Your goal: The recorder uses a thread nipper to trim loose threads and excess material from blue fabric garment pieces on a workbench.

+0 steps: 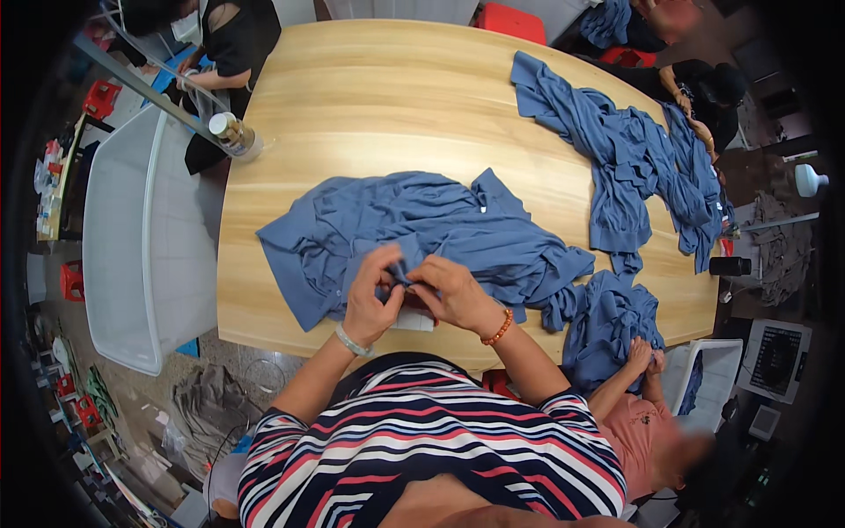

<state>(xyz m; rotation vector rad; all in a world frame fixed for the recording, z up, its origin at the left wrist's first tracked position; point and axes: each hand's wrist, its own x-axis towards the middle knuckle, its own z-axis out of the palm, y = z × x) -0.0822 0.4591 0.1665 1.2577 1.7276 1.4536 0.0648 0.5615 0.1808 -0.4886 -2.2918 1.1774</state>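
A blue knit garment (422, 202) lies spread and rumpled on the wooden table in front of me, its wide hem fanned out at the left. My left hand (365, 304) pinches a raised fold of this cloth between its fingers. Close beside it, my right hand (453, 295) grips the same fold, thumb and fingertips pressed together. Whatever small detail sits between the fingertips is too small to make out. Partly under my hands, at the table's near edge, rests a small white and red object (414, 322), mostly hidden.
More blue garments (625, 150) lie at the far right, where a person in black handles them. Another person in pink holds blue cloth (613, 321) to my right. A bottle (236, 136) stands at the table's left edge, beside a large white bin (132, 238).
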